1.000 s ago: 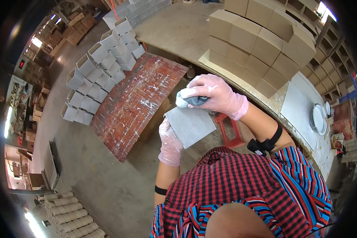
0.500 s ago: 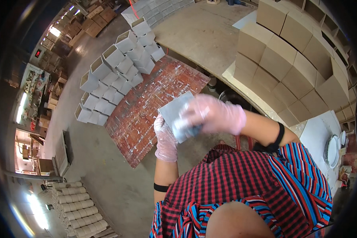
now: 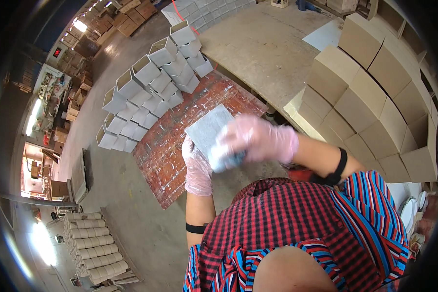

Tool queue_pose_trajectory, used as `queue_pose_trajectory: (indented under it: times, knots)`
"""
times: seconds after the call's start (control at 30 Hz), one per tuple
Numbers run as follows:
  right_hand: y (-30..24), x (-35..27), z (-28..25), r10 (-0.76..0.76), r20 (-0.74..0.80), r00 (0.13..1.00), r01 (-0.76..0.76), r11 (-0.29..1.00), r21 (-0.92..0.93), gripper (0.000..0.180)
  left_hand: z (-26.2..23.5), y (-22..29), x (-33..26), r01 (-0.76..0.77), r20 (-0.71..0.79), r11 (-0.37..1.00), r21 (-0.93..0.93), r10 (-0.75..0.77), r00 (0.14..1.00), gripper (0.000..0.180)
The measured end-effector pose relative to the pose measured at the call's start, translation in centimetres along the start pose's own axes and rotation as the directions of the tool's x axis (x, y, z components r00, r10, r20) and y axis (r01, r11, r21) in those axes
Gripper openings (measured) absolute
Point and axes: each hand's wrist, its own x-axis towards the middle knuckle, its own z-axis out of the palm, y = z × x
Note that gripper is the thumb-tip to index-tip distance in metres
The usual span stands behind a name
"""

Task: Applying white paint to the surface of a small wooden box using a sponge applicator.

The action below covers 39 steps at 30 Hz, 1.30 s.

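A grey-white box (image 3: 209, 127) is tilted in front of me, one flat square face showing; its other sides are hidden. My left hand (image 3: 198, 168), in a thin clear glove, grips the box along its left edge. Over the lower right of that face is my gloved right hand (image 3: 258, 139), blurred by motion. Its fingers are closed on a soft-looking blue-grey pad (image 3: 227, 162) pressed against the box. Whether the pad is a sponge or a cloth cannot be made out.
White open-topped boxes (image 3: 146, 73) stand stacked at the far end of a paint-streaked red board (image 3: 155, 170). Brown boxes (image 3: 355, 107) are piled on the right, by a tan tabletop (image 3: 258, 44). Pale cylindrical pieces (image 3: 92, 243) lie stacked at lower left.
The view has shifted, so the surroundings sit differently. My right hand and the pad have moved slightly down the box face, which now shows more of its upper part. Both grips hold.
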Motion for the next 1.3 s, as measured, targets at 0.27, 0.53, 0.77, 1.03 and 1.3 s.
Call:
queue_pose_trajectory:
  times: [0.27, 0.53, 0.77, 1.03, 1.3]
  knots:
    - [6.1, 1.4, -1.3, 0.003, -0.076, 0.997, -0.016, 0.985, -0.171, 0.035, -0.4, -0.4, 1.9, 0.009, -0.128, 0.995, 0.096, 0.003, 0.992, 0.043]
    - [3.6, 0.1, -0.2, 0.095, -0.008, 0.995, -0.093, 0.99, 0.105, 0.035, -1.0, 1.5, 6.5, 0.148, 0.018, 0.984, -0.099, -0.147, 0.989, 0.041]
    - [9.7, 8.2, 0.0, 0.107, -0.094, 0.99, -0.12, 0.982, -0.144, 0.035, 3.4, 2.2, 9.1, 0.209, 0.04, 0.974, -0.089, -0.206, 0.978, 0.048]
    - [7.5, 2.8, 5.0, 0.103, 0.282, 0.954, -0.145, 0.98, 0.135, 0.046, -2.8, 4.4, 13.6, 0.152, -0.051, 0.988, -0.041, -0.154, 0.987, 0.047]
    - [17.2, 9.1, -0.3, 0.234, -0.067, 0.97, -0.239, 0.968, -0.073, 0.027, -3.5, 4.6, 13.9, 0.145, 0.035, 0.989, -0.008, -0.145, 0.989, 0.051]
